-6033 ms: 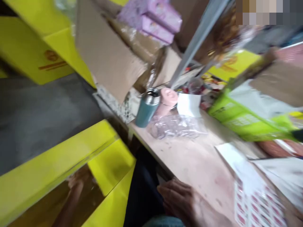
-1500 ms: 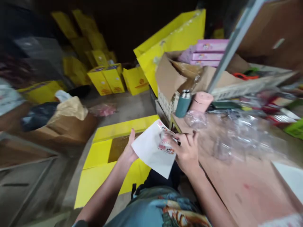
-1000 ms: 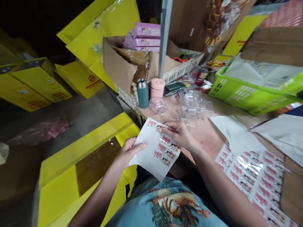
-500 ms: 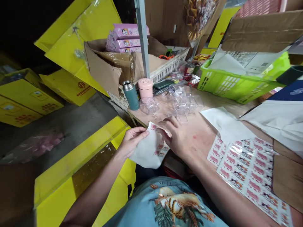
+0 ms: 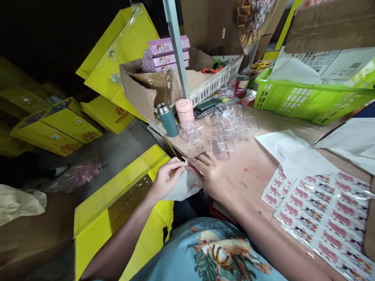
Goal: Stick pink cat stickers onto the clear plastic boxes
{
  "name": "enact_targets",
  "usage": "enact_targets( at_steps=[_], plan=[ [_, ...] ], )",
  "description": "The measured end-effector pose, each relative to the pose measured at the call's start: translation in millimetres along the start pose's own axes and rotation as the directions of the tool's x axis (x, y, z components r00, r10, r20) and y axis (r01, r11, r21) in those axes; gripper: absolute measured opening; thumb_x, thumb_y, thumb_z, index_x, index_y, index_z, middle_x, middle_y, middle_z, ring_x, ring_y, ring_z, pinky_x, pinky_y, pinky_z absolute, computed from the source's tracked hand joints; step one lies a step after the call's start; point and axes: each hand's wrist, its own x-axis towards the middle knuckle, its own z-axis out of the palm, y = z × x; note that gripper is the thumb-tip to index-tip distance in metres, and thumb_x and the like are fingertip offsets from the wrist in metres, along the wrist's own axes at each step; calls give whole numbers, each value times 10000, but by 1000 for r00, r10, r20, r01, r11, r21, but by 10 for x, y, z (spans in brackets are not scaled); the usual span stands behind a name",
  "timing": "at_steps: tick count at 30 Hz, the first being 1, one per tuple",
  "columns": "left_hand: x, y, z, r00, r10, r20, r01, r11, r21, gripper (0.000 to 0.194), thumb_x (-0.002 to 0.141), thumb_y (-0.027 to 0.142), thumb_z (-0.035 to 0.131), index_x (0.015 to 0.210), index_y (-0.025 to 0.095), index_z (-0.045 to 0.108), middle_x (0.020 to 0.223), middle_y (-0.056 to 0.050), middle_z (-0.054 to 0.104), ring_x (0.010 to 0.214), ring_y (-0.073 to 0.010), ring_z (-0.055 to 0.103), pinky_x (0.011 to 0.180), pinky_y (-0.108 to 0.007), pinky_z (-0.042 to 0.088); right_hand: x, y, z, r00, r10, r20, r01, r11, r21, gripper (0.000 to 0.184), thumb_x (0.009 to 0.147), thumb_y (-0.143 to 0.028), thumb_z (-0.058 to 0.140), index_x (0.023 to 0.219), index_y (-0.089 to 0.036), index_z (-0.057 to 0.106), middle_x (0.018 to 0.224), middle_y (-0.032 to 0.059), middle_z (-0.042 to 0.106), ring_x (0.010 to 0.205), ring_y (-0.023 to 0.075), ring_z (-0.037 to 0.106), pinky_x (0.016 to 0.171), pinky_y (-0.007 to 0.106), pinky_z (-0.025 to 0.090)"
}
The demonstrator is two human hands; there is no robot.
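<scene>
My left hand [image 5: 166, 177] pinches the upper edge of a white-backed sticker sheet [image 5: 183, 187] between thumb and fingers. Close beside it, the fingers of my right hand [image 5: 209, 173] are closed on the same edge, where a small corner curls up. Most of the sheet's printed side is turned away or covered by my hands. Just beyond my right hand lie several clear plastic cases [image 5: 231, 127]. To the right, more sticker sheets [image 5: 325, 218] with pink and cat-like prints lie on the table, partly under white backing paper [image 5: 293, 152].
A green bottle [image 5: 168, 120] and a pink cup [image 5: 184, 111] stand at the table's left edge, near a metal post [image 5: 177, 50]. Behind is a cardboard box [image 5: 137, 84] with pink packs [image 5: 168, 48]. A green basket [image 5: 310, 99] sits back right; a yellow carton [image 5: 117, 218] stands left.
Both hands have come closer together at the sheet's edge. The sheet has tilted so its printed face shows less, and its corner is now curled. The camera view has shifted slightly left.
</scene>
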Motion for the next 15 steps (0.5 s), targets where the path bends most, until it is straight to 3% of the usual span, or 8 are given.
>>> enact_targets(
  at_steps=[3, 5, 8, 10, 12, 13, 15],
  plan=[
    [3, 20, 9, 1000, 16, 27, -17, 998, 57, 162, 912, 282, 625, 942, 164, 732, 909, -62, 589, 898, -174, 570, 823, -276, 465, 1, -31, -24, 1000, -13, -3, 13, 1000, 14, 226, 974, -158, 523, 1065, -170, 729, 948, 116, 708, 897, 251, 563, 796, 412, 501],
    [16, 48, 22, 998, 26, 51, -31, 994, 103, 170, 923, 279, 608, 947, 158, 725, 908, -67, 586, 898, -178, 570, 831, -287, 462, 20, -52, -25, 1000, 26, -8, -25, 992, 121, 219, 962, -161, 532, 1007, -188, 744, 929, 106, 706, 884, 245, 561, 775, 394, 491],
    [35, 109, 27, 995, 21, 101, -32, 994, 107, 187, 927, 291, 597, 903, 151, 719, 880, -60, 568, 863, -173, 556, 794, -282, 454, 60, -58, -11, 962, 272, -39, -228, 869, 439, 145, 897, -222, 633, 809, -195, 745, 779, 59, 690, 781, 214, 582, 723, 349, 474],
    [52, 148, -4, 990, -8, 140, 0, 998, 58, 192, 908, 304, 617, 848, 149, 711, 855, -49, 550, 833, -169, 538, 742, -268, 441, 78, -17, -39, 896, 442, -47, -332, 736, 589, 190, 883, -283, 653, 729, -184, 702, 670, 23, 653, 658, 176, 579, 643, 307, 464],
    [121, 174, -73, 987, -28, 160, 26, 1000, 14, 188, 888, 309, 635, 804, 149, 686, 832, -38, 545, 802, -162, 529, 699, -257, 425, 76, 65, -151, 820, 563, -104, -362, 650, 669, 227, 914, -333, 615, 762, -175, 671, 679, 13, 649, 617, 153, 585, 599, 276, 461],
    [197, 180, -114, 987, -28, 158, 29, 1000, -4, 180, 888, 306, 629, 803, 153, 668, 826, -31, 549, 788, -156, 528, 688, -252, 418, 65, 115, -245, 770, 616, -164, -340, 615, 711, 222, 922, -347, 605, 798, -173, 666, 729, 19, 664, 649, 152, 605, 613, 271, 473],
    [476, 186, -172, 994, 0, 113, 3, 1000, -26, 143, 894, 288, 602, 825, 165, 628, 812, -13, 558, 757, -141, 526, 675, -239, 411, 23, 206, -493, 614, 726, -309, -231, 540, 809, 186, 891, -351, 659, 839, -172, 668, 828, 25, 678, 758, 153, 637, 698, 269, 497]
  ],
)
